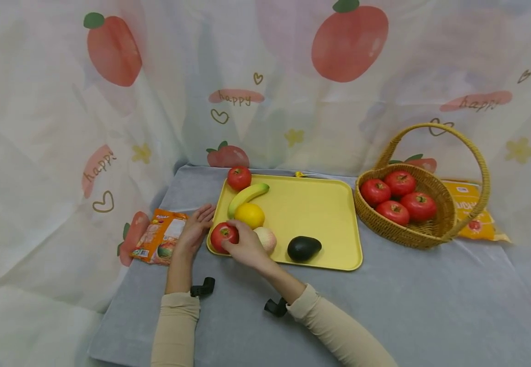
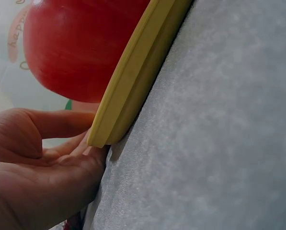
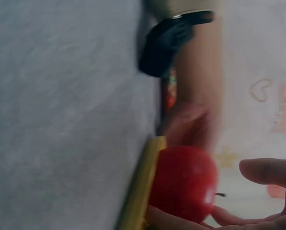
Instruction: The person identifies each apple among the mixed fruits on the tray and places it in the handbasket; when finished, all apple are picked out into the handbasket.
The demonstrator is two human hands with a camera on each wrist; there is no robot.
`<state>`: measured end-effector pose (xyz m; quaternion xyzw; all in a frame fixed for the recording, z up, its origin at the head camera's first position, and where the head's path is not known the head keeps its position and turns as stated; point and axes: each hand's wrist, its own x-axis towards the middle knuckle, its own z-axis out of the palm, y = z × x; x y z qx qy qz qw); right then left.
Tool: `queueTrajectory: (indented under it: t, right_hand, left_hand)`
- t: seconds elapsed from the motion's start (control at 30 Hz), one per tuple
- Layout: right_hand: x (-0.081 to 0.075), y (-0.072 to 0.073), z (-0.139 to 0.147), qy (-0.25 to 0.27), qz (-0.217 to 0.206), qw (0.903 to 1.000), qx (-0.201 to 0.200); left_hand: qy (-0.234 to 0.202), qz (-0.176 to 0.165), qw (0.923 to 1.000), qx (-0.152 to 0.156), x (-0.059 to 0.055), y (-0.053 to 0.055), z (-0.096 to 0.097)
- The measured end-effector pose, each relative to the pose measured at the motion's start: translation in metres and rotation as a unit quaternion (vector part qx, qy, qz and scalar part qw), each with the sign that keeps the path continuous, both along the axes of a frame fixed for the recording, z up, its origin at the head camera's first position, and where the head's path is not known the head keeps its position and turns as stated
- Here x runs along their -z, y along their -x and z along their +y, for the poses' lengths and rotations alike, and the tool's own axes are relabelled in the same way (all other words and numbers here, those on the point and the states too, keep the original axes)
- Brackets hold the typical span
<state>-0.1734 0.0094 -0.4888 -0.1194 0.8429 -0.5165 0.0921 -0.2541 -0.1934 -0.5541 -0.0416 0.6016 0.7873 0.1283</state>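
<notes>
A red apple (image 1: pixel 223 236) sits in the near left corner of the yellow tray (image 1: pixel 311 209). My right hand (image 1: pixel 248 245) reaches over it; in the right wrist view the fingers (image 3: pixel 171 221) are at the apple's side while the thumb (image 3: pixel 265 170) stands apart from it. Along the tray's left edge lies my left hand (image 1: pixel 195 231), fingers extended, its thumb (image 2: pixel 68 123) at the rim in the left wrist view. A lemon (image 1: pixel 249 215), a banana (image 1: pixel 247 199) and another red apple (image 1: pixel 239 178) are farther back. Partly behind my right hand is a pale peach (image 1: pixel 267 239).
A dark avocado (image 1: pixel 304 248) lies at the tray's near edge. To the right, a wicker basket (image 1: pixel 384 232) with a tall handle holds several red apples (image 1: pixel 419 206), with a yellow packet (image 1: pixel 469 209) behind it. An orange packet (image 1: pixel 159 237) lies left of my left hand.
</notes>
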Motion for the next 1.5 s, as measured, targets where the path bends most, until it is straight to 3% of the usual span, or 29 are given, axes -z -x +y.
queueTrajectory:
  t: [0.13, 0.4, 0.83, 1.3, 1.5]
  right_hand:
    - [0.006, 0.006, -0.005, -0.013, 0.019, 0.9997, 0.001]
    - [0.009, 0.017, -0.01, -0.008, 0.016, 0.9997, 0.017]
    - [0.004, 0.024, -0.012, -0.029, 0.015, 0.9993, 0.018]
    - [0.01, 0.025, -0.006, 0.023, -0.001, 0.9993, 0.031]
    - [0.003, 0.024, 0.001, 0.035, -0.019, 0.9991, 0.015]
  left_hand:
    - [-0.002, -0.001, 1.0, 0.0, 0.002, 0.001, 0.0]
    - [-0.003, 0.0, 1.0, -0.005, 0.003, 0.001, -0.001]
    - [-0.006, -0.008, 0.9998, -0.015, 0.001, 0.004, 0.0]
    - [-0.008, -0.011, 0.9997, -0.02, 0.003, 0.002, 0.001]
    - [-0.011, -0.009, 0.9997, -0.02, 0.004, 0.003, 0.001]
